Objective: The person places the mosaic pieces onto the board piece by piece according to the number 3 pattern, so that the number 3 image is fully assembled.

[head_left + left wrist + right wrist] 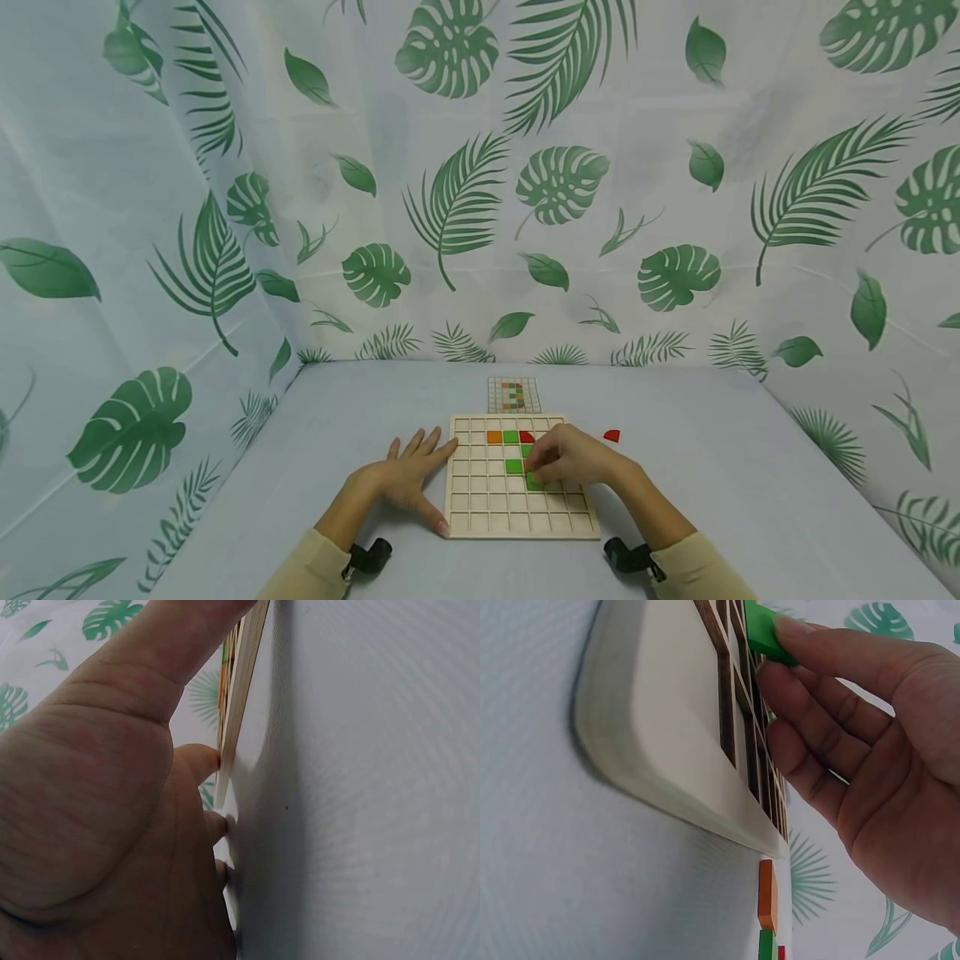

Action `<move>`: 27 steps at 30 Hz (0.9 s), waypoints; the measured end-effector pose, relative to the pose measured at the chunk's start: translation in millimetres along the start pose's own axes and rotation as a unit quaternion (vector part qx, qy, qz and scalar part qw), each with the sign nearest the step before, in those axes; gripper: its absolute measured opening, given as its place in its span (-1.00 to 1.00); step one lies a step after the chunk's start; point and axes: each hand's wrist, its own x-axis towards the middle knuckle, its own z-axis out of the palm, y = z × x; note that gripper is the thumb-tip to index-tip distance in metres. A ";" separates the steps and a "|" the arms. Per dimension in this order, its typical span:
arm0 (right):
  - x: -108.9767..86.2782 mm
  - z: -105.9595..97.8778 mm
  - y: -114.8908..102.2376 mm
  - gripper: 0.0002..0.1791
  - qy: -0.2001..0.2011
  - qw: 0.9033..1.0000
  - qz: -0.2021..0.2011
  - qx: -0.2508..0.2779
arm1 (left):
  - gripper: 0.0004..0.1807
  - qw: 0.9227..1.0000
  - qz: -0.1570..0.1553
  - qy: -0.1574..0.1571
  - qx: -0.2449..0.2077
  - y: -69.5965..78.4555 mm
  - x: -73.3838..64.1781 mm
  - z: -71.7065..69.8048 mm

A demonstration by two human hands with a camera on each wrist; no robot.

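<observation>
A: What did the right hand [573, 457] hold?
B: Its thumb and fingers pinched a green tile [765, 634] at the wooden board [480, 502]; I could not tell whether it sat fully in a cell.
A: And the left hand [408, 479]?
B: Its fingers were spread and gripped nothing; it touched the board's left edge.
A: Which other pieces were there?
B: An orange tile [494, 437], a second green tile [511, 437] and a red piece [527, 437] lay in one far row; another red piece [612, 436] rested on the desk [375, 396], at the right.
A: Was something printed?
B: Yes, the card [514, 395] behind the board showed a coloured grid, too small to read exactly.
</observation>
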 end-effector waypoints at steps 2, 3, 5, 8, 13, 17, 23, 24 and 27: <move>0.3 0.6 0.5 -0.91 -0.001 1.000 0.004 0.001 | 0.50 1.000 -0.001 0.000 0.000 -0.2 0.1 0.2; 0.3 0.9 0.7 -0.92 -0.001 1.000 0.006 0.001 | 0.50 1.000 -0.001 0.000 0.000 -0.3 0.1 0.3; 0.4 1.6 1.2 -0.92 0.000 1.000 0.012 -0.002 | 0.50 1.000 -0.002 0.000 0.001 -0.5 0.1 0.6; 0.2 2.8 1.4 -0.91 0.004 1.000 0.019 -0.007 | 0.50 1.000 -0.002 0.000 0.000 -0.4 0.1 0.8; 0.1 4.2 0.6 -0.88 0.010 0.999 0.028 -0.020 | 0.50 1.000 -0.001 0.001 -0.001 0.0 -0.2 0.8; 0.6 4.7 0.5 -0.87 0.010 0.999 0.031 -0.027 | 0.50 1.000 -0.002 0.000 -0.001 0.9 -1.1 0.2; 0.4 4.6 -0.5 -0.85 0.009 0.999 0.039 -0.032 | 0.51 1.000 -0.004 0.001 -0.004 2.0 -1.2 -0.3; 0.3 4.5 -0.6 -0.85 0.008 0.999 0.039 -0.032 | 0.51 1.000 -0.004 0.002 -0.003 2.0 -1.1 -0.1; -0.1 4.5 -0.9 -0.84 0.005 0.999 0.035 -0.031 | 0.51 1.000 -0.006 0.003 0.000 1.7 -0.5 1.1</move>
